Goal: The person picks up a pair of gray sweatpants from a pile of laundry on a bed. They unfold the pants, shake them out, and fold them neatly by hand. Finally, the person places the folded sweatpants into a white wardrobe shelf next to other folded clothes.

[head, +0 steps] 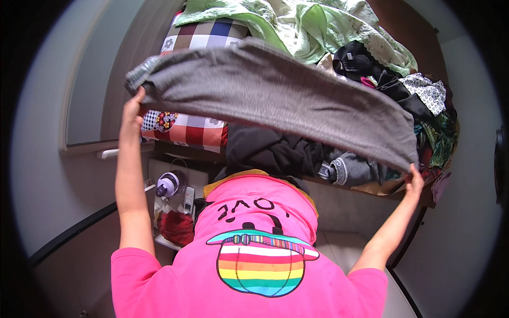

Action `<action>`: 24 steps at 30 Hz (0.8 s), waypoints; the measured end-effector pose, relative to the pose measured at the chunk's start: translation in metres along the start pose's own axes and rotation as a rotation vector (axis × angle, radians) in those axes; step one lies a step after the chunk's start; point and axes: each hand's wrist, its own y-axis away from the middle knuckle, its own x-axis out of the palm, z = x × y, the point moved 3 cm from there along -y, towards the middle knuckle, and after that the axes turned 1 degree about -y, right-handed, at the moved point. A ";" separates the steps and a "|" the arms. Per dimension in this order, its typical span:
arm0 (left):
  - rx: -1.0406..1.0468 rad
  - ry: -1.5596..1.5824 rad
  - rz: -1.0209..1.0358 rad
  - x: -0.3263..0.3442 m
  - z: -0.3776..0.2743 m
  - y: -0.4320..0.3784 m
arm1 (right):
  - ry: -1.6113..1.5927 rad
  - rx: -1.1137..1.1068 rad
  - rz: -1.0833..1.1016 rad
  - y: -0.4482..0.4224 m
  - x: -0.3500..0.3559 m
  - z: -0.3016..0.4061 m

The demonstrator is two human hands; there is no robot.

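A long grey fabric garment (pixel 270 91), probably trousers folded lengthwise, is stretched between my two hands above the bed. My left hand (pixel 133 109) grips its waistband-like end, where a lighter patterned band shows. At the other end my right hand (pixel 414 182) pinches the lower corner. Below the garment lie a crumpled black cloth (pixel 274 149) and a dark grey knitted piece of clothing (pixel 354 169) with a light striped band. The stretched fabric hides the middle of the bed.
Checked bedding (pixel 199 129) is at left, with a green floral quilt (pixel 318 28) behind. Mixed clothes (pixel 425 93) are heaped at right. Beside the bed, a small stand (pixel 197 171) holds a purple-lidded bottle (pixel 169 185), a remote control (pixel 189 200) and a red cloth (pixel 175 227).
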 end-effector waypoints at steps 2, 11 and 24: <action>-0.045 -0.023 -0.115 -0.047 0.083 -0.042 | 0.084 0.076 -0.096 -0.007 -0.027 -0.084; -0.124 -0.104 -0.472 -0.095 0.196 -0.039 | 0.332 0.400 -0.307 0.036 -0.077 -0.218; -0.307 0.318 -0.108 -0.034 0.153 -0.023 | 0.773 0.407 -0.369 0.038 -0.055 -0.230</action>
